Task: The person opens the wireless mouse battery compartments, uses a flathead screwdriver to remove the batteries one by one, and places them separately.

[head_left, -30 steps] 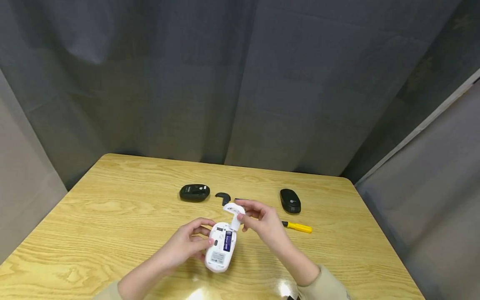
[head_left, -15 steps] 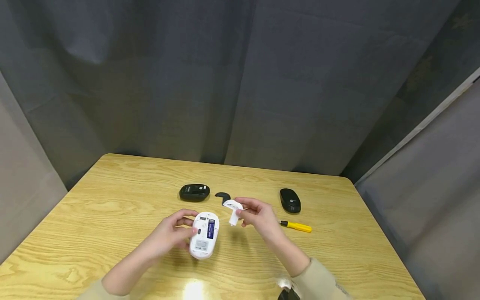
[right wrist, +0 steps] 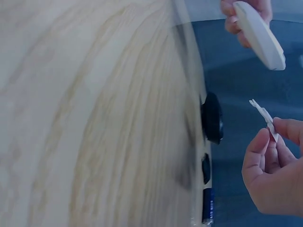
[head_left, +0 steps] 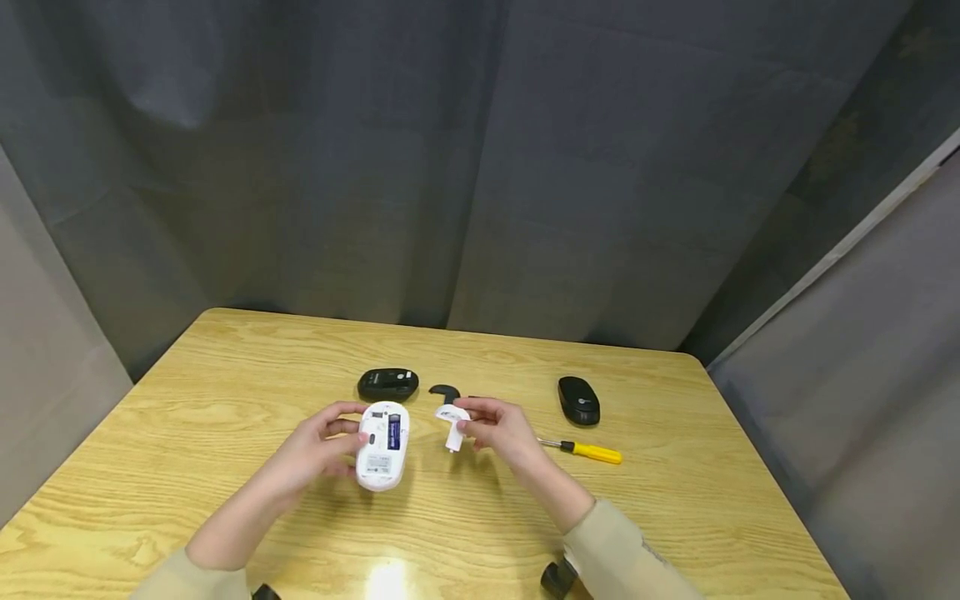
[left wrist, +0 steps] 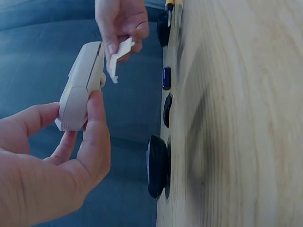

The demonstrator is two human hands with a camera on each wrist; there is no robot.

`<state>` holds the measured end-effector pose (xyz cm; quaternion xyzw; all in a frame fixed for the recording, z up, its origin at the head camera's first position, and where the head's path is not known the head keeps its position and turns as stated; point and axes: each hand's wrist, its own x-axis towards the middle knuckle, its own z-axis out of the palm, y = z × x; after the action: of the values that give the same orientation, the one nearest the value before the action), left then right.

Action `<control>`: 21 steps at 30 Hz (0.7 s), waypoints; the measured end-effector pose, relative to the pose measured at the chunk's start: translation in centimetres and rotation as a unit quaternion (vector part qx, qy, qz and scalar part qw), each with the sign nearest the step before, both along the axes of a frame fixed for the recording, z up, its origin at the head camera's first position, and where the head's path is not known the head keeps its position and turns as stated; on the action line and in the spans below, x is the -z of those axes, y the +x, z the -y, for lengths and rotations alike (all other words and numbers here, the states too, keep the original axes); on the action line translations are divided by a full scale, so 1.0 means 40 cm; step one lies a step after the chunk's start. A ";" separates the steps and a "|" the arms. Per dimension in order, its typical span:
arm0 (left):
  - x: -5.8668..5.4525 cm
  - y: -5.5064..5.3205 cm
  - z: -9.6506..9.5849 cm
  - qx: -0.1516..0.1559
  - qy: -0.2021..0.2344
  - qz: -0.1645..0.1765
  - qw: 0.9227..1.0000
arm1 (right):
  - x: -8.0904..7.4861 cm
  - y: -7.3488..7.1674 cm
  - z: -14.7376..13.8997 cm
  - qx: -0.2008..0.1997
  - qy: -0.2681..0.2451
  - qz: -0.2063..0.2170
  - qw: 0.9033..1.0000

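- While the left hand (head_left: 311, 450) gripped the white mouse (head_left: 381, 451) by its side above the desk (head_left: 225, 433), its underside was turned outward, presumably keeping the battery (head_left: 393, 432) visible.
- Apart from it, the right hand (head_left: 504, 433) pinched the white cover (head_left: 454, 435), seemingly to leave its narrow end free.

Count three mice: white mouse (head_left: 382, 457), black mouse (head_left: 387, 384) near the far edge of the table (head_left: 255, 400), second black mouse (head_left: 579, 401) towards its far right corner; two covers: white cover (head_left: 454, 437), black cover (head_left: 446, 391); two batteries: fitted battery (head_left: 394, 432), loose battery (left wrist: 166, 78); one screwdriver (head_left: 592, 452); two hands: left hand (head_left: 318, 448), right hand (head_left: 501, 432).
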<state>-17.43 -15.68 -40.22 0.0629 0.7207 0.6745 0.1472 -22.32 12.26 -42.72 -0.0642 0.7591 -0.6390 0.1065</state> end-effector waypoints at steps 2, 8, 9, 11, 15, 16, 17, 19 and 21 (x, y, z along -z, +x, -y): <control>0.000 -0.006 0.007 -0.003 0.003 -0.001 1.000 | 0.009 -0.008 0.004 -0.003 0.014 0.002 1.000; 0.001 -0.012 0.017 -0.007 0.008 0.002 1.000 | 0.033 -0.032 0.015 -0.016 0.060 -0.003 0.998; 0.001 -0.012 0.017 -0.007 0.008 0.003 1.000 | 0.038 -0.036 0.016 -0.018 0.068 -0.003 0.998; 0.002 -0.012 0.018 -0.006 0.007 0.005 1.000 | 0.047 -0.044 0.016 -0.023 0.081 -0.005 0.996; 0.003 -0.012 0.019 -0.001 0.009 0.007 1.000 | 0.059 -0.059 0.018 -0.036 0.099 -0.010 0.994; 0.003 -0.013 0.019 0.000 0.009 0.008 1.000 | 0.061 -0.062 0.018 -0.038 0.102 -0.011 0.994; 0.003 -0.014 0.019 0.000 0.009 0.008 1.000 | 0.063 -0.065 0.019 -0.041 0.104 -0.012 0.994; 0.002 -0.015 0.019 -0.001 0.010 0.009 1.000 | 0.066 -0.069 0.021 -0.044 0.110 -0.014 0.993; 0.002 -0.017 0.019 -0.003 0.009 0.009 1.000 | 0.069 -0.072 0.024 -0.046 0.117 -0.018 0.992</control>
<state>-18.10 -16.43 -40.29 0.0556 0.7132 0.6823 0.1509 -25.20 11.30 -45.49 -0.0980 0.8268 -0.5386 0.1290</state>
